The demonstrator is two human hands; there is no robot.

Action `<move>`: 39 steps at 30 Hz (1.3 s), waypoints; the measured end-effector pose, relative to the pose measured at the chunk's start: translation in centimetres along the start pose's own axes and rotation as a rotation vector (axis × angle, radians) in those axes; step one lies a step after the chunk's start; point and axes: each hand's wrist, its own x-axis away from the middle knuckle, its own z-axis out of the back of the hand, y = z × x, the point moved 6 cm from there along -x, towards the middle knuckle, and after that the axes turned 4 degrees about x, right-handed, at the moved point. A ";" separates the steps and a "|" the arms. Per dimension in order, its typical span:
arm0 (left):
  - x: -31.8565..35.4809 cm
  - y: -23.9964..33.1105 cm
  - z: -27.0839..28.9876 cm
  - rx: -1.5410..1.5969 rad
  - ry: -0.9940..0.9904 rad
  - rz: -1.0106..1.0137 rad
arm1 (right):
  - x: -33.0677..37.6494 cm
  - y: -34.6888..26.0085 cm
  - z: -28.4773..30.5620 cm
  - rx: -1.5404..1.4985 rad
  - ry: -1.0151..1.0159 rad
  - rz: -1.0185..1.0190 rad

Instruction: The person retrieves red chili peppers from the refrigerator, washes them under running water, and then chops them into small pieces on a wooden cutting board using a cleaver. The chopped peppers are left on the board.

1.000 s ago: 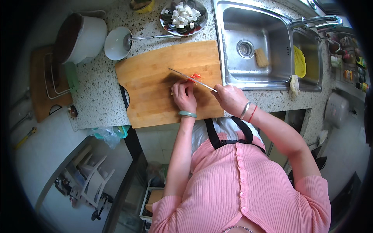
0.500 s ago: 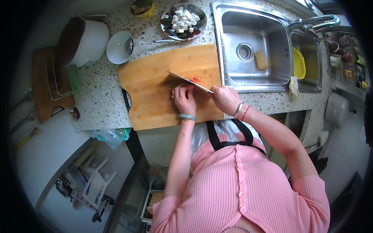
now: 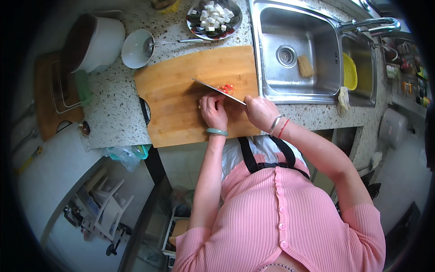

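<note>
Pink top: the person's pink top [image 3: 276, 204] is nearest, both forearms reaching past it over the worktop [image 3: 113, 104].
Right hand: the right hand [image 3: 261, 111] is closed around the handle of a knife [image 3: 216, 90], at the right edge of the board.
Left hand: the left hand [image 3: 213, 111] rests on the board with its fingers curled, just beside the near face of the blade; whether it pinches anything cannot be told.
Cutting board: a wooden cutting board [image 3: 174, 120] lies under both hands, its right side up against the sink.
Knife: the blade slants across the board, its tip pointing away and to the left.
Red pieces: small red pieces [image 3: 227, 88] lie on the board along the blade's far side, ahead and slightly right of the left hand, ahead and left of the right hand.
Bowl: a white bowl [image 3: 131, 51] stands beyond the board's left part, a ladle [image 3: 179, 41] resting in it.
Sink: a steel sink [image 3: 266, 50] on the right holds a tan sponge [image 3: 305, 66].
Plate: farther off, a plate [image 3: 240, 21] carries white cubes [image 3: 213, 17] and dark slices.
</note>
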 end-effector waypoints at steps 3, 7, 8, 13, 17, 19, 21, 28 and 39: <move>-0.3 0.2 0.4 0.007 -0.006 -0.053 | 0.0 0.4 -0.3 -0.032 0.041 0.041; -0.8 1.4 1.0 0.002 -0.053 -0.084 | 0.6 0.9 2.0 -0.101 0.027 0.013; -0.7 1.5 1.2 0.020 -0.043 -0.081 | 0.9 0.8 2.5 -0.103 0.033 0.014; -0.1 0.7 1.4 0.004 -0.015 -0.080 | 1.9 0.6 2.8 -0.068 0.047 0.050; -0.2 0.5 1.1 -0.032 -0.007 -0.084 | 2.2 0.7 2.1 -0.054 0.017 0.036; -0.3 0.5 1.0 -0.010 0.019 -0.080 | 2.2 0.9 1.7 -0.031 0.008 0.031; -0.3 0.4 1.0 0.001 0.037 -0.069 | 2.2 0.9 1.5 -0.021 -0.003 0.027; -0.3 0.2 0.9 -0.003 0.055 -0.088 | 2.4 -0.1 1.9 0.005 -0.060 0.016; -0.6 0.2 0.8 -0.015 0.058 -0.081 | 1.3 0.2 0.6 0.010 0.036 0.017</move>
